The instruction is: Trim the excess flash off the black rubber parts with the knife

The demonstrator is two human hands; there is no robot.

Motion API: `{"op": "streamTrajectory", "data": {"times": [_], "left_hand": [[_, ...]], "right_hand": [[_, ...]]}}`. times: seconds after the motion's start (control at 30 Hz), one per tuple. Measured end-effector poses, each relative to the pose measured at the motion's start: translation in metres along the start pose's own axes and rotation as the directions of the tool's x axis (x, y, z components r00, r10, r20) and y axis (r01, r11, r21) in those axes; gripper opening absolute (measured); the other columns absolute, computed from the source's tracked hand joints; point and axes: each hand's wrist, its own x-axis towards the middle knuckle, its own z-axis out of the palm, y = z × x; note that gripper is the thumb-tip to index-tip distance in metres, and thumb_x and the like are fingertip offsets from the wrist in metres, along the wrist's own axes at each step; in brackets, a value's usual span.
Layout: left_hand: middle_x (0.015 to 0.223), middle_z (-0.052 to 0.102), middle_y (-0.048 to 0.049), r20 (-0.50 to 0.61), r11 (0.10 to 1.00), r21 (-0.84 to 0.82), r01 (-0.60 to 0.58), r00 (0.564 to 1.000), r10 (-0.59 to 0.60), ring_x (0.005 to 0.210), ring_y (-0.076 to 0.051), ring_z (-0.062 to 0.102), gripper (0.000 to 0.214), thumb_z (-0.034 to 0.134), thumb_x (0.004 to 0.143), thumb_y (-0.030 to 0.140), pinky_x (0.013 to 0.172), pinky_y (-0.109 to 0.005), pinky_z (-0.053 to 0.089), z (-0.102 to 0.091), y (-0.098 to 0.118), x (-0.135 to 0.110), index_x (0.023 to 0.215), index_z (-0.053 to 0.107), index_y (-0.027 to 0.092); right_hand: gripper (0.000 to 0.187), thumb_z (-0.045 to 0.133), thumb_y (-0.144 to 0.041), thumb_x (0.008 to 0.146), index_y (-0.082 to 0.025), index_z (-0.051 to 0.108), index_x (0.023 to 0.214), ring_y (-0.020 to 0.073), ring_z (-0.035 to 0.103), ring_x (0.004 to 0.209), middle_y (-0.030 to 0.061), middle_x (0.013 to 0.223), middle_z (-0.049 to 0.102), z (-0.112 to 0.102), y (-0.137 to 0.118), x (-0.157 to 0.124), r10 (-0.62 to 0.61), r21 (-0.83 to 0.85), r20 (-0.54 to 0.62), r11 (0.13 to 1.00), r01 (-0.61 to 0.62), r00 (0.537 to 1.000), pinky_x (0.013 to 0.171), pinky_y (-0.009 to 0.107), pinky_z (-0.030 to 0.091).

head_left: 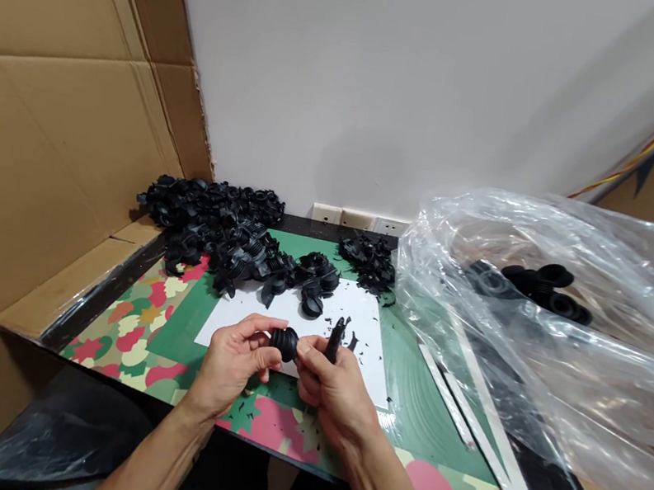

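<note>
Between the thumb and fingers of my left hand (236, 359) is a small black ribbed rubber bellows (284, 344), held above a white sheet of paper (239, 322). My right hand (329, 379) is closed, its thumb and forefinger touching the right end of the bellows. A slim black object (336, 340) sticks up out of that same hand; its kind is not clear. Black scraps (354, 340) lie scattered on the paper just beyond. Behind the hands, a large heap of black ribbed rubber pieces (239, 243) spreads along the back left.
A smaller pile of black trimmings (368, 260) lies at the back. On the right, a clear plastic bag (463, 218) contains several black bellows (545, 288). White strips (483, 438) lie on the green mat (424, 412). Cardboard (60, 117) stands at the left, a wall (355, 74) behind.
</note>
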Motion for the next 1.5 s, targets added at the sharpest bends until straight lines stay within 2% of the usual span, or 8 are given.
{"op": "streamTrajectory", "data": {"times": [0.1,0.27,0.4,0.6,0.8,0.97,1.23,1.5], "left_hand": [[0.074,0.06,-0.0012,-0.006,0.999,-0.011,-0.045,0.999,0.045,0.048,-0.008,0.057,0.033,0.083,0.059,0.028,0.038,-0.017,0.046,0.001,0.0,0.0,0.088,0.076,0.015],[0.073,0.059,-0.0007,0.003,0.997,0.004,-0.075,0.997,0.075,0.047,-0.009,0.059,0.03,0.081,0.063,0.033,0.041,-0.02,0.052,0.0,-0.003,0.0,0.086,0.077,0.014],[0.075,0.058,-0.0001,-0.019,0.981,0.076,-0.179,0.983,0.181,0.049,-0.008,0.058,0.024,0.079,0.066,0.029,0.042,-0.02,0.052,0.0,-0.004,-0.001,0.086,0.077,0.017],[0.072,0.058,0.0003,-0.027,0.911,0.242,-0.333,0.937,0.349,0.05,-0.008,0.055,0.015,0.072,0.072,0.022,0.044,-0.019,0.048,0.001,-0.004,-0.001,0.086,0.077,0.019],[0.082,0.065,-0.0017,-0.006,0.965,0.177,-0.195,0.98,0.199,0.052,-0.009,0.059,0.021,0.069,0.075,0.023,0.051,-0.023,0.053,0.003,-0.007,-0.002,0.096,0.072,0.018],[0.096,0.066,-0.0067,0.131,0.796,0.423,-0.433,0.898,0.42,0.075,-0.016,0.066,0.019,0.057,0.085,0.021,0.066,-0.026,0.056,0.005,-0.008,-0.006,0.099,0.071,0.02],[0.085,0.063,-0.0037,0.047,0.755,0.534,-0.381,0.905,0.423,0.058,-0.01,0.061,0.013,0.05,0.088,0.021,0.056,-0.023,0.053,0.012,-0.011,-0.005,0.095,0.061,0.018],[0.081,0.062,-0.001,-0.049,0.863,0.43,-0.266,0.947,0.316,0.059,-0.01,0.062,0.012,0.057,0.083,0.027,0.054,-0.021,0.053,0.006,-0.014,0.0,0.09,0.061,0.018]], "right_hand": [[0.037,0.075,-0.041,0.058,-0.018,0.047,0.059,-0.0004,0.014,0.035,-0.013,0.043,0.031,-0.001,0.001,0.001,0.003,0.025,0.024,1.0,-0.003,1.0,0.038,0.02,0.011],[0.037,0.075,-0.043,0.06,-0.018,0.048,0.062,0.0006,0.013,0.036,-0.014,0.041,0.028,-0.001,0.002,0.001,-0.007,0.004,-0.007,1.0,0.007,1.0,0.038,0.02,0.011],[0.038,0.073,-0.048,0.062,-0.018,0.051,0.063,0.0028,0.018,0.038,-0.0119,0.043,0.029,0.0,0.001,-0.003,-0.059,-0.137,-0.059,0.989,0.05,0.997,0.039,0.021,0.013],[0.043,0.073,-0.055,0.061,-0.017,0.054,0.064,0.0055,0.028,0.043,-0.0078,0.049,0.038,0.0,-0.001,-0.003,-0.19,-0.341,-0.018,0.924,0.173,0.982,0.039,0.021,0.019],[0.048,0.079,-0.055,0.054,-0.017,0.05,0.061,0.0019,0.022,0.035,-0.0058,0.044,0.048,0.001,0.002,0.005,-0.052,-0.113,0.049,0.992,0.057,0.997,0.037,0.02,0.012],[0.05,0.084,-0.051,0.048,-0.017,0.049,0.057,0.0007,0.023,0.033,-0.0104,0.04,0.037,-0.003,0.003,0.007,-0.032,0.011,0.01,0.999,0.032,0.999,0.036,0.019,0.014],[0.042,0.074,-0.051,0.059,-0.018,0.05,0.067,0.0021,0.018,0.036,-0.0133,0.04,0.03,0.002,0.003,0.002,-0.06,-0.101,0.043,0.993,0.064,0.997,0.038,0.02,0.014],[0.018,0.057,-0.029,0.067,-0.016,0.06,0.078,0.0086,0.034,0.042,-0.0068,0.049,0.045,-0.009,-0.003,-0.003,-0.222,-0.499,-0.084,0.853,0.152,0.971,0.043,0.023,0.026]]}}
